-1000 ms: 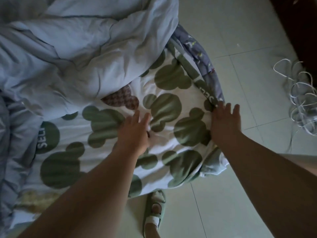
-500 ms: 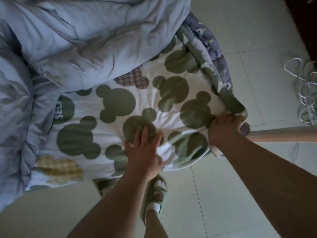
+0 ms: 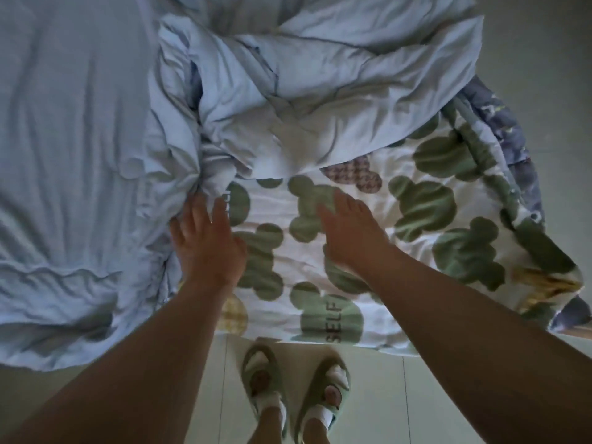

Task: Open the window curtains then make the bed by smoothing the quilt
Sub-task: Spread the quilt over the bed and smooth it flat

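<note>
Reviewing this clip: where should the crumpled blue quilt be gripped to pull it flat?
Grip the blue quilt, probably at its loose lower edge lying over the green-patterned sheet. Come from the near side, reaching under it: the edge lies free there, while the middle is bunched in folds.

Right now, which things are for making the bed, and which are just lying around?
For the job:
crumpled blue quilt
green-patterned cover
left hand, at the quilt's fold
right hand, flat on the cover

Just there:
green slippers on the feet
tiled floor
purple fabric at the bed's right edge
</note>
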{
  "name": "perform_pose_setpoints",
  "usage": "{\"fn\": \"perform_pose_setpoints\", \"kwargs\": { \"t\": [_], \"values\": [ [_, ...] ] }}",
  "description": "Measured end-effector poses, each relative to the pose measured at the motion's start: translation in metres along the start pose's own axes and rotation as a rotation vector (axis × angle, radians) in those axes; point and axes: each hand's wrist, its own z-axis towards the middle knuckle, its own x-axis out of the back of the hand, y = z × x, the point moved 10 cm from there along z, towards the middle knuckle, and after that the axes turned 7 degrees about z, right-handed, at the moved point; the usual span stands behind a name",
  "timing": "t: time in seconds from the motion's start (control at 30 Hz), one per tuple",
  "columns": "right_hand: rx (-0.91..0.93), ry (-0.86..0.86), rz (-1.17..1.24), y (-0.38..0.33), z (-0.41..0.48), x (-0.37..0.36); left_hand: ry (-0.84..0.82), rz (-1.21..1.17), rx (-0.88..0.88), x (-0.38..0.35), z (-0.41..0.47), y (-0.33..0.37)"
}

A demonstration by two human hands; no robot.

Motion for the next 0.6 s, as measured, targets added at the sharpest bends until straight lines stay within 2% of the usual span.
{"fn": "perform_pose_setpoints", "kwargs": {
  "t": [0.13,0.23,0.3,0.47,0.6],
  "values": [
    [0.118,0.146,-0.043,-0.065,0.044,0.035,-0.071,-0.013,0.254,0.008,0.026,-0.078],
    [0.199,0.256,-0.032,-0.103,0.071,0.056,-0.196,-0.222,0.288,-0.002,0.041,-0.096],
    [0.182,0.244,-0.044,-0.113,0.090,0.058,-0.275,-0.332,0.269,-0.013,0.046,-0.097],
    [0.020,0.214,-0.089,-0.099,0.119,0.055,-0.317,-0.474,0.222,-0.020,0.039,-0.092],
    [0.055,0.033,-0.142,-0.085,0.122,0.042,-0.365,-0.529,0.155,-0.032,0.022,-0.072]
  ]
}}
